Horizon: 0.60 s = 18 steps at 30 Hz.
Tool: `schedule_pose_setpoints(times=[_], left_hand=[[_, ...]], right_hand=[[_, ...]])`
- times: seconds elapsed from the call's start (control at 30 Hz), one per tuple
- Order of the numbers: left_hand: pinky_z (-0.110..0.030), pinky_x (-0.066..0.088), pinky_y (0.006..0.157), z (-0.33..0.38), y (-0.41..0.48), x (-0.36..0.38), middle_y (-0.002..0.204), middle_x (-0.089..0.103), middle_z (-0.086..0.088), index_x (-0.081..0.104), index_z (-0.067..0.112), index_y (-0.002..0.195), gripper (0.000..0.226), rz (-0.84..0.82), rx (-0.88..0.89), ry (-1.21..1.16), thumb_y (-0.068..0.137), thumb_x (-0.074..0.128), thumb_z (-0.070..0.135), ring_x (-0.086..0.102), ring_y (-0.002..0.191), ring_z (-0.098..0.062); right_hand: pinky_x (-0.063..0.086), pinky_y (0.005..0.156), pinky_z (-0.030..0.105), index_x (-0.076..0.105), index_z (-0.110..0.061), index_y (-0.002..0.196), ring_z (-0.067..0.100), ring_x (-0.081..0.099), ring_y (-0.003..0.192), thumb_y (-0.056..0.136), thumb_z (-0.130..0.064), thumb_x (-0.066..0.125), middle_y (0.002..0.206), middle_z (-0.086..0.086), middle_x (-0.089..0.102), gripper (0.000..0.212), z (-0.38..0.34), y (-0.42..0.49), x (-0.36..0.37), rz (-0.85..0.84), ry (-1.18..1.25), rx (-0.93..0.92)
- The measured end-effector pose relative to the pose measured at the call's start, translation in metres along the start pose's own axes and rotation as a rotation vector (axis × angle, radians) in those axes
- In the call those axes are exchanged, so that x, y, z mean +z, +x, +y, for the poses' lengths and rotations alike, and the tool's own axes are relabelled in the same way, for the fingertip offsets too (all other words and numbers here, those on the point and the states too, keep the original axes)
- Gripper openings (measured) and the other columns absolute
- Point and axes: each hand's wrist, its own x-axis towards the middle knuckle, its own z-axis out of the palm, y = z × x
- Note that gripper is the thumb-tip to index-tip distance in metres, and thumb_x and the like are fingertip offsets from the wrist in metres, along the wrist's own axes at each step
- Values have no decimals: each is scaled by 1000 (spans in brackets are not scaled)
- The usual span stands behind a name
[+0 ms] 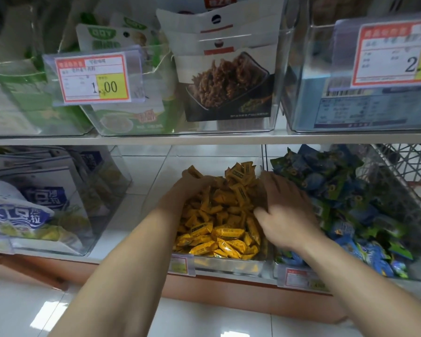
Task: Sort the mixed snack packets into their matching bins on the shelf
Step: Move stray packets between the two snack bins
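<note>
Yellow packets (pixel 225 216) heaped in the middle bin (pixel 229 263), lower shelf, pile highest at the back. No odd-coloured packet shows on top; anything buried is hidden.

Left hand (pixel 192 190) is dug into the back-left of the heap, fingers bent down among the packets. Can't tell if it actually grips one. Right hand (pixel 286 212) lies on the right side of the heap, fingers spread and fairly straight, pressing on packets, nothing clamped.

Just beside the right hand is the clear wall (pixel 264 161), and past it the blue packets (pixel 343 190) in their own bin, also heaped high.

Risks, as I judge them:
- The heap peaks next to that wall, so a sideways sweep by the right hand could tip yellow ones into the blue bin.
- Raking forward could push front packets over the low lip to the floor.
- Stirring may bury a stray deeper.

Bags (pixel 32 207) sit in the left bin, well apart.
</note>
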Motion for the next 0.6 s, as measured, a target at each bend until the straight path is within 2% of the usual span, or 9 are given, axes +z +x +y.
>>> schedule_pose_setpoints(times=[0.1,0.17,0.23,0.3,0.37,0.43,0.53,0.6], left_hand=[[-51,53,95,-8,10,-3,131,56,-20,36,9,146,86,-23,9,-39,79,78,41,60,111,-37],[-52,55,92,-11,13,-3,122,63,-25,56,1,130,61,-76,35,-56,80,77,31,65,105,-40],[-52,58,85,-10,11,-5,107,71,-23,68,5,113,37,-140,82,-165,80,77,20,70,95,-38],[-43,61,70,-8,10,-7,99,74,-17,67,15,116,39,-194,117,-323,78,77,13,74,87,-34],[-37,59,64,-3,9,-5,104,72,-18,63,24,119,43,-246,138,-390,79,76,13,73,90,-36],[-38,58,68,2,8,1,115,68,-17,61,27,121,40,-262,155,-331,83,71,17,71,96,-35],[-44,58,84,7,7,5,123,62,-14,58,28,128,45,-221,165,-221,86,71,21,67,104,-32],[-49,56,92,7,6,3,122,64,-12,61,29,122,40,-227,217,-186,85,73,18,66,106,-31]], right_hand=[[24,117,42,17,-22,155,24,26,144,85,-47,40,160,-1,23,79,-1,0,0,-4,3,0],[23,117,42,16,-21,156,24,25,145,87,-46,42,160,0,23,77,-1,0,1,-2,-6,1],[23,116,42,15,-21,156,23,24,144,90,-45,45,160,-1,22,76,0,0,2,-2,-17,0],[22,116,42,14,-22,156,24,24,144,88,-47,41,160,-1,21,77,-1,1,2,-10,-17,3],[23,116,42,14,-21,156,24,24,144,85,-48,38,159,0,22,79,-1,1,1,-12,-23,6],[23,115,41,15,-21,156,24,25,143,82,-50,35,158,0,23,82,-2,1,1,-3,-27,8],[23,114,40,14,-21,156,24,25,142,80,-51,32,158,0,23,83,-2,0,2,2,-25,10],[22,115,40,13,-22,156,23,24,143,80,-51,32,158,0,22,84,-2,1,2,-6,-18,10]])
